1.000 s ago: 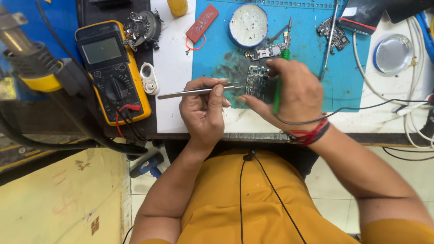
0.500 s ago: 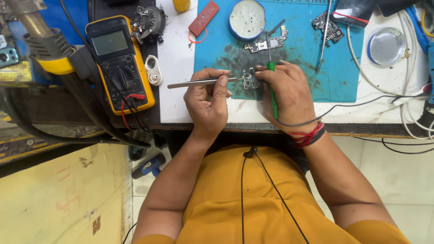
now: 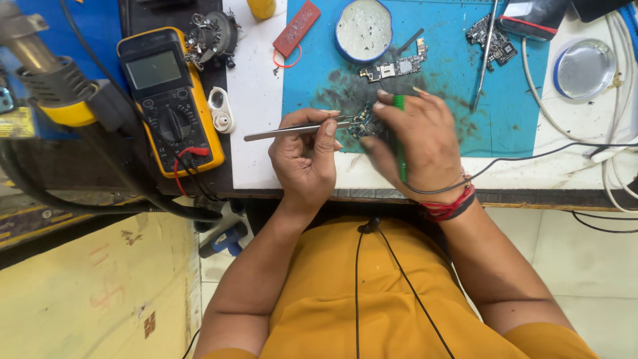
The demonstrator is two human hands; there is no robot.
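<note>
My left hand (image 3: 306, 156) pinches metal tweezers (image 3: 286, 130) whose tips reach a small circuit board (image 3: 364, 123) on the blue work mat (image 3: 505, 119). My right hand (image 3: 419, 143) is closed on a green-handled tool (image 3: 399, 143) with a thin black cable, its tip down at the same board. The board is mostly hidden between my fingers. Red threads circle my right wrist.
A yellow multimeter (image 3: 166, 93) with red and black leads lies left. A round tin (image 3: 363, 29), a second circuit board (image 3: 393, 68), a red flat piece (image 3: 296, 28), a metal dish (image 3: 585, 69) and white cables (image 3: 618, 166) sit on the bench. A hot-air nozzle (image 3: 46, 80) hangs far left.
Both hands stayed over the small board with the tweezers and green tool. The view shifted slightly, and my right hand settled lower onto the board.
</note>
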